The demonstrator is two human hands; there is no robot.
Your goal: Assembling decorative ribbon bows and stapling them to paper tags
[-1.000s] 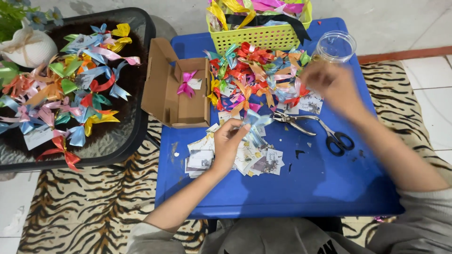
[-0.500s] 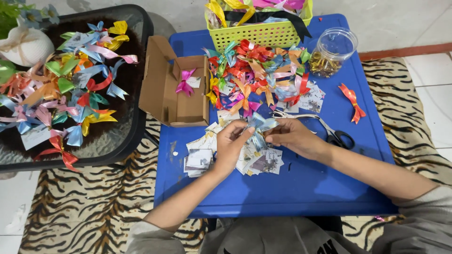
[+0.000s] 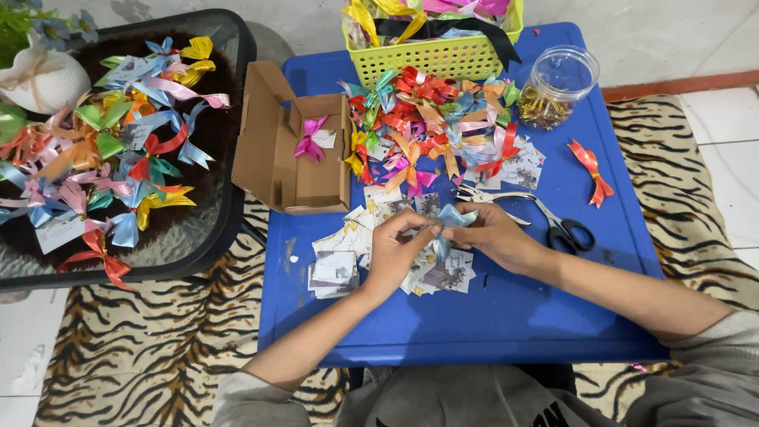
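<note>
We see the scene in bright, even light with only soft, short shadows under our arms on the blue table (image 3: 506,316). The glass table (image 3: 198,237) shows a mild sheen. Focus is sharp throughout, and straight edges bow slightly toward the corners.

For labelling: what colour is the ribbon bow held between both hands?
Light blue bow, best seen in the head view.

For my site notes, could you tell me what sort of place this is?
Probably a home craft corner on the floor: a low blue table on a tiger-striped rug, heaped with ribbon bows, with scissors beside the hands.
</note>
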